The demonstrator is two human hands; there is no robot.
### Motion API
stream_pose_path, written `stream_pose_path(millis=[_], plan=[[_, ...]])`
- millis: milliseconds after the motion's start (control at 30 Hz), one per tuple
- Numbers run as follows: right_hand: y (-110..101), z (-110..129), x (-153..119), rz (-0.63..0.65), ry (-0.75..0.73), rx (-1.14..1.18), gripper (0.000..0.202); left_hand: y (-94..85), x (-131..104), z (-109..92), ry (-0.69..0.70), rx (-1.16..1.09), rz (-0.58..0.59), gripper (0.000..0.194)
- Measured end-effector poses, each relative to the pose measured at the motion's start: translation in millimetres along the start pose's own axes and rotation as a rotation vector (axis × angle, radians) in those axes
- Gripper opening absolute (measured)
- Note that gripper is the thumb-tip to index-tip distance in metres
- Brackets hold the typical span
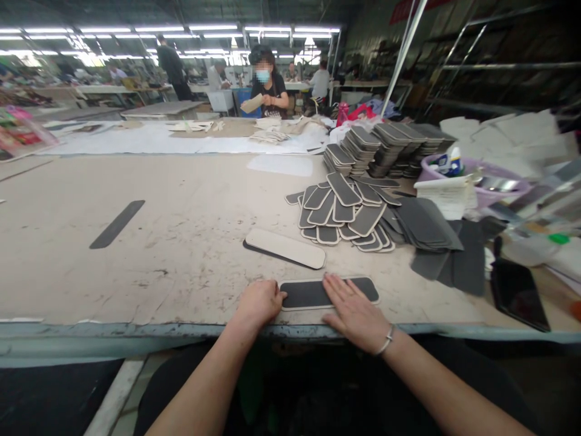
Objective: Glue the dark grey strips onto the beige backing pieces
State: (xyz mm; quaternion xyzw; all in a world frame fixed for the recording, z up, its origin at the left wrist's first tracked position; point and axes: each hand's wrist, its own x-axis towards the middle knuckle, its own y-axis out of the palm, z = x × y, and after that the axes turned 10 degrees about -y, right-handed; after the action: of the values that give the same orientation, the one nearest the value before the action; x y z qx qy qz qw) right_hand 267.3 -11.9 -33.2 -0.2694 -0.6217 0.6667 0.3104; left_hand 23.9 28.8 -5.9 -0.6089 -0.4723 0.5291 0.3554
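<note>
Both hands press a dark pad (329, 293) flat on the desk (181, 242): left hand (259, 303) curled at its end, right hand (354, 312) with fingers spread wide on top, holding nothing.

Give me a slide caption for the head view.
Both hands press a dark pad flat at the table edge: left hand fisted, right hand open, beside heaped pads.

Two hands (261, 303), one phone (520, 293)

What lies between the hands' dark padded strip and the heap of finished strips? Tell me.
In the head view, one pale strip lies face down between the dark strip and the heap, atop a dark piece; otherwise bare table.
</note>
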Motion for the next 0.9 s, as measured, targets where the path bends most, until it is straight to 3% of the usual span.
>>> stream_pose_path(millis=[100, 167, 300, 400, 433, 500, 567, 633, 767, 900], plan=[[2, -42, -31, 0.023, 0.129, -0.084, 0.07, -0.7, 1, -1, -0.016, -0.005, 0.021, 0.031], [5, -55, -41, 0.018, 0.169, -0.121, 0.072, -0.3, 0, 0, -0.029, -0.009, 0.019, 0.031], [13, -53, -43, -0.034, 0.192, -0.158, 0.074, -3.2, -8, 6, -0.041, -0.017, -0.072, 0.031], [16, -50, -40, -0.072, 0.195, -0.153, 0.075, -11.7, -15, 3, -0.089, -0.026, -0.278, 0.033], [16, -50, -40, -0.082, 0.195, -0.147, 0.076, -13.7, -18, -2, -0.061, -0.032, -0.347, 0.035], [18, -51, -40, -0.1, 0.196, -0.132, 0.076, -12.8, -22, -18, 0.137, -0.018, -0.401, 0.044], [19, -52, -40, -0.118, 0.197, -0.118, 0.077, -4.2, -24, -36, 0.415, 0.048, -0.326, 0.057], [20, -53, -40, -0.129, 0.202, -0.108, 0.077, 8.6, -23, -51, 0.578, 0.126, -0.212, 0.068], [17, -51, -41, -0.113, 0.216, -0.063, 0.075, 24.0, -20, -59, 0.584, 0.131, -0.099, 0.079], [6, -53, -38, -0.111, 0.227, 0.037, 0.067, 20.6, -16, -51, 0.587, -0.004, -0.032, 0.081]])
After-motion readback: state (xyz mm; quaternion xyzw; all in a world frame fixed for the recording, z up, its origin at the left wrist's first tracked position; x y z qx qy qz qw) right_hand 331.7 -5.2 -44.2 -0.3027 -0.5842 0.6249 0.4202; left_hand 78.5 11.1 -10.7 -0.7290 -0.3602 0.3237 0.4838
